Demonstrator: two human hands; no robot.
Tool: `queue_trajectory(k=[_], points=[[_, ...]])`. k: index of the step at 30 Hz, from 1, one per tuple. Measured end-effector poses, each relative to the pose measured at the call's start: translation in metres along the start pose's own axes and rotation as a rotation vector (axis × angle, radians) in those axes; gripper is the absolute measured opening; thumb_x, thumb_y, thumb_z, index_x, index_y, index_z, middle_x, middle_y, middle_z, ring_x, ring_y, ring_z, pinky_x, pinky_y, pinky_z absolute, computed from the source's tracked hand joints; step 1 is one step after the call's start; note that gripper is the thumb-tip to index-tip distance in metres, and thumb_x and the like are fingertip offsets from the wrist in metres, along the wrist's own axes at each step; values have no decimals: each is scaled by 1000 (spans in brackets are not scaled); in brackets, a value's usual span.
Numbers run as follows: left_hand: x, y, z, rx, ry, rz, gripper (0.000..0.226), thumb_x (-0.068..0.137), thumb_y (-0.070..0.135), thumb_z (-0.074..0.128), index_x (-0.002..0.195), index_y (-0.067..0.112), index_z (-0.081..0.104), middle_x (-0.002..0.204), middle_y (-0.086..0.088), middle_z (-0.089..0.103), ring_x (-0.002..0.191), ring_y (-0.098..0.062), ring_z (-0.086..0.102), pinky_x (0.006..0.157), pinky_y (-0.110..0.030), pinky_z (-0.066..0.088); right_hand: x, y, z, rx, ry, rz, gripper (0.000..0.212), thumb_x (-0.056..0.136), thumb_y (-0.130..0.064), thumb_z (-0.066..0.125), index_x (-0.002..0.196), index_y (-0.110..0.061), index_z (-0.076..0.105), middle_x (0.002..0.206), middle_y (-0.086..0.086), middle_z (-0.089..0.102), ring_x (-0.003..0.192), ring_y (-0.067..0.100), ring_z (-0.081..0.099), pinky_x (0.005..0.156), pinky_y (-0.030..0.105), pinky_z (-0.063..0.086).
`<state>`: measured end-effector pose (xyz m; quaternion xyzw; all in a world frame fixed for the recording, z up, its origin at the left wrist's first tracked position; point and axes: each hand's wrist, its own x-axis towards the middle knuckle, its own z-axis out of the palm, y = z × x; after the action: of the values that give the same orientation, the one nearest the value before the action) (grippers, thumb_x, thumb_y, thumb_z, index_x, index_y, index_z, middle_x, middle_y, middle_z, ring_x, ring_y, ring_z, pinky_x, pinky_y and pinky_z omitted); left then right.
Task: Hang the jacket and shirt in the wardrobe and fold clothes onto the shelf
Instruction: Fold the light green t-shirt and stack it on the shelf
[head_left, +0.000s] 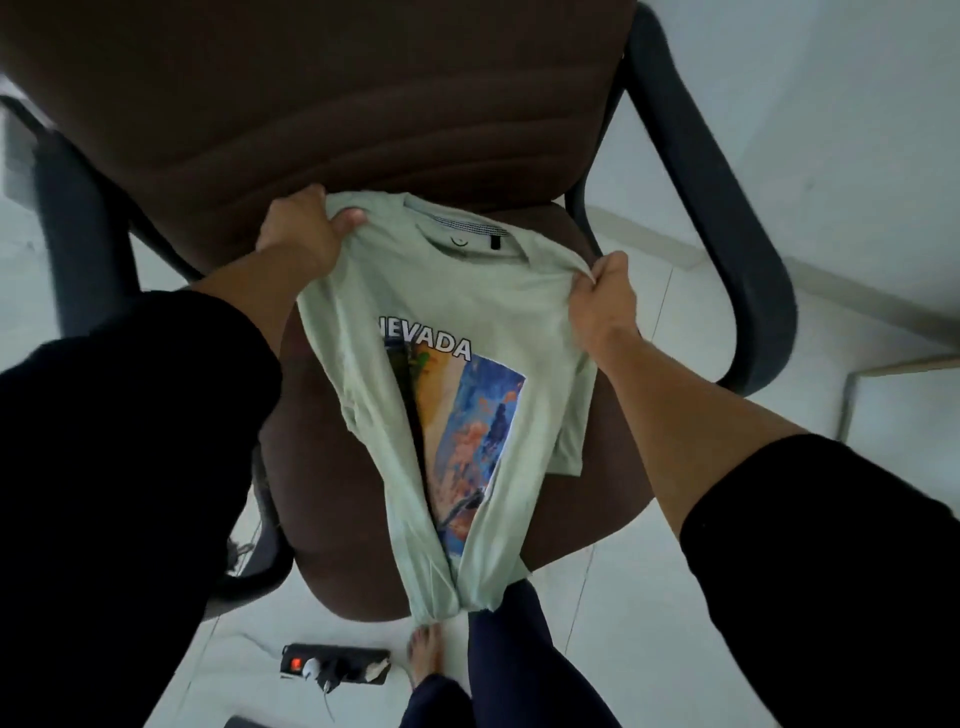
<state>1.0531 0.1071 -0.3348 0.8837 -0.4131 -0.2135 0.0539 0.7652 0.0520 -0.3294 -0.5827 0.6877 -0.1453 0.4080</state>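
A pale green T-shirt (457, 301) with a "NEVADA" print and a colourful picture lies face up over the seat of a brown office chair (592, 467). Its collar points toward the backrest and its lower end hangs bunched over the seat's front edge. My left hand (306, 228) grips the shirt's left shoulder. My right hand (602, 296) pinches the right shoulder. The shirt is stretched between both hands, with a long fold running down its middle.
The chair's brown backrest (311, 93) fills the top of the view, with dark armrests on the left (78, 218) and right (727, 208). A black power strip (332, 665) with plugs lies on the white tiled floor beside my bare foot (426, 654).
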Motion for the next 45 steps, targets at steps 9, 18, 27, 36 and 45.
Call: queue_trajectory(k=[9,18,27,36,45], points=[[-138,-12,-174,-23,198,158,52,87,54,54,113,10,61,117,-23,60,114,-42,51,92,-42,42,-135,-79,-125,-159,245,-346,17,97,-16,43,110,-8,51,91,7,56,80,21,47,69,27,35],[-295,13,-328,-108,497,382,32,96,43,41,97,14,54,114,-21,60,106,-40,54,85,-41,40,-292,-149,-257,59,307,-505,17,92,-23,50,78,-14,46,67,-4,42,68,18,42,51,26,29],[-375,38,-397,-190,678,483,37,97,38,43,107,6,59,117,-23,59,110,-40,52,89,-39,39,-369,-166,-339,162,255,-653,29,79,-33,74,72,-14,53,69,-2,48,61,12,43,50,22,32],[-393,85,-399,-439,608,449,25,95,21,49,118,13,45,84,-10,52,91,-32,50,75,-33,37,-380,-179,-371,256,62,-420,24,94,-28,56,87,-5,56,79,10,59,65,21,60,65,31,50],[-432,192,-352,-626,-65,698,29,85,36,60,100,15,72,99,0,70,87,-14,63,72,-25,50,-372,-208,-369,487,-385,-585,55,101,-11,32,150,-27,12,98,9,68,90,23,66,82,41,50]])
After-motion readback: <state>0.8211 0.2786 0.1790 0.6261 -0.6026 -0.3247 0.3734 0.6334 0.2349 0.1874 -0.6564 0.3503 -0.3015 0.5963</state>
